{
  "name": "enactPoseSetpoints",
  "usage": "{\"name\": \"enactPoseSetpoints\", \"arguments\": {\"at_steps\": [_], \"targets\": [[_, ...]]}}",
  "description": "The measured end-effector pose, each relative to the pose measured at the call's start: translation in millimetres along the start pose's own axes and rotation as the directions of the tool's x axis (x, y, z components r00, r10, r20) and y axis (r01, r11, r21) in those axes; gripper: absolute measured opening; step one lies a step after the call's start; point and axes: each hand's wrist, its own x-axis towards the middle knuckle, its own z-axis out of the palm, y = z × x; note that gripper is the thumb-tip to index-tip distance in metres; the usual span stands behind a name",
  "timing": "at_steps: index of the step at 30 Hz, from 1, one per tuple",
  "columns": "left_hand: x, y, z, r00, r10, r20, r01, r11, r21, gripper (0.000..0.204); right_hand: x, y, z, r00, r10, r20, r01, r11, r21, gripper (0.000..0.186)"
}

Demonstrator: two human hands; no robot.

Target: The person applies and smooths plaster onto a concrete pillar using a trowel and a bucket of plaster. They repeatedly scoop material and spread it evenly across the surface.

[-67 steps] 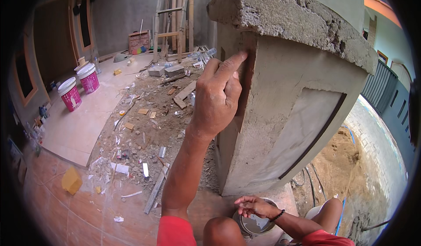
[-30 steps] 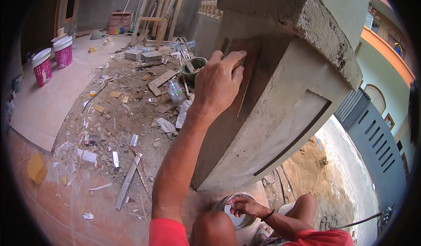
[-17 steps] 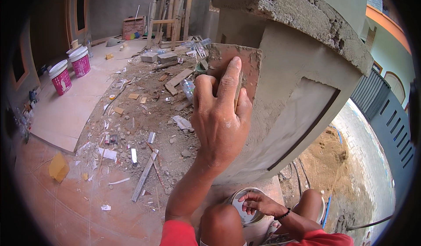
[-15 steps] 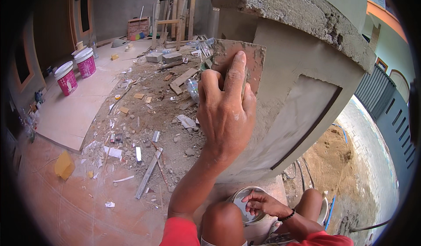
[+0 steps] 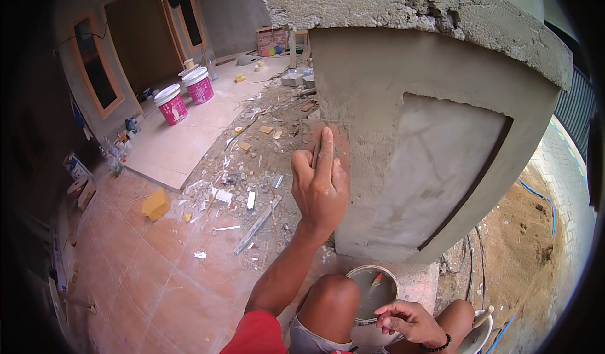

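A: Surroundings?

B: Grey plastered pillar (image 5: 435, 139) fills the centre and right, with a rough concrete cap (image 5: 403, 7) on top. To its left, a rubble strip (image 5: 265, 165) of tile scraps and offcuts runs across the floor. 2 pink-and-white buckets (image 5: 186, 95) stand well back on a pale slab, and a yellow block (image 5: 155, 204) lies on the red tiles. The pillar blocks everything behind it.

A: Hands?

B: The left hand (image 5: 320, 187) is raised against the pillar's left corner, fingers curled around a thin flat tool (image 5: 316, 152), index finger laid straight along it. The right hand (image 5: 409, 322) is low, resting on the rim of a round can (image 5: 373, 291) just beside the person's knee, fingers loosely bent, clamping nothing visible.

A: Tool orientation?

B: Long axis is roughly vertical, tip pointing up and pressed to the pillar's corner edge, where a reddish patch (image 5: 337, 149) shows.

A: What's unclear?

B: Most of the tool is hidden behind the fingers, so only a narrow sliver shows and its type cannot be told. A small red-tipped item (image 5: 376, 279) sits in the can, too small to identify. A second container (image 5: 476, 335) at the lower right is cut off by the frame edge. The view's rim is dark.
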Motion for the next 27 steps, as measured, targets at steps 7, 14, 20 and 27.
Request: {"name": "enactPoseSetpoints", "arguments": {"at_steps": [7, 14, 20, 27], "targets": [[103, 41, -10, 0.998, 0.024, -0.06, -0.016, 0.991, 0.132, 0.065, -2, -3, -2, 0.998, -0.029, -0.061, 0.027, 0.999, -0.027, 0.025], [-18, -4, 3, 0.997, 0.042, 0.071, -0.043, 0.999, 0.019, 0.07, 11, 10, -2, 0.99, -0.14, -0.013, 0.137, 0.982, -0.126, 0.025], [87, 42, -16, 0.99, 0.109, -0.083, -0.101, 0.99, 0.097, 0.069, 18, 5, 0, 0.994, -0.108, -0.029, 0.103, 0.984, -0.143, 0.025], [-18, 8, 5, 0.994, 0.067, 0.087, -0.07, 0.997, 0.035, 0.071, 19, 15, -7, 0.991, -0.131, -0.018, 0.124, 0.965, -0.231, 0.026]]}}
